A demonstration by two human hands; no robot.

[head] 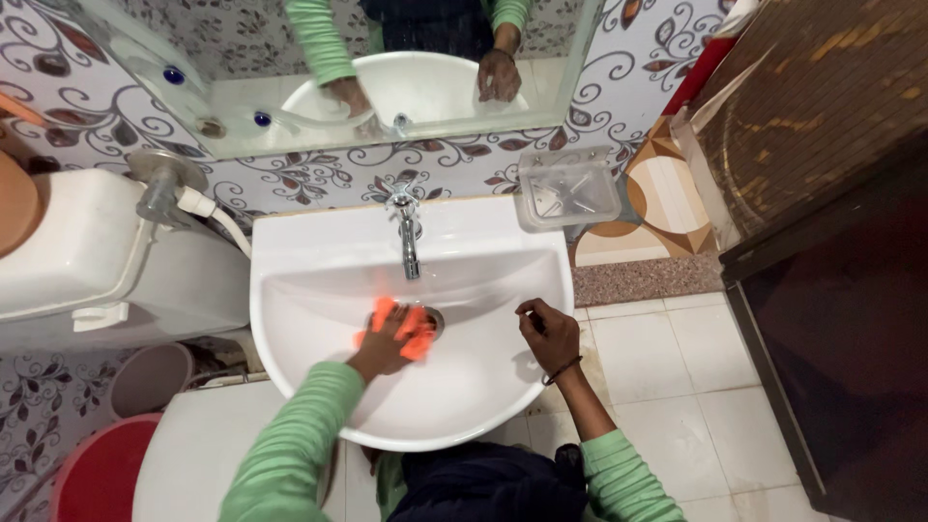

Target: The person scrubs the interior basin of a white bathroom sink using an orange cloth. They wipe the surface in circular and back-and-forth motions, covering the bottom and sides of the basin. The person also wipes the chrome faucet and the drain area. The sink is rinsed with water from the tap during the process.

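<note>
My left hand (382, 343) presses a bright orange cloth (414, 329) onto the bottom of a white wash basin (319, 251), right over the drain. My right hand (546, 333) rests on the basin's right rim with fingers curled, holding nothing that I can see. A chrome tap (407, 232) stands at the back of the basin, its spout pointing down just above the cloth. Both arms wear green sleeves.
A mirror (387, 68) hangs above the basin on a patterned tile wall. A clear soap dish (568, 188) is fixed to the right of the tap. A white toilet cistern (87, 251) and a red bucket (97, 474) stand at left; a dark wooden door (831, 193) at right.
</note>
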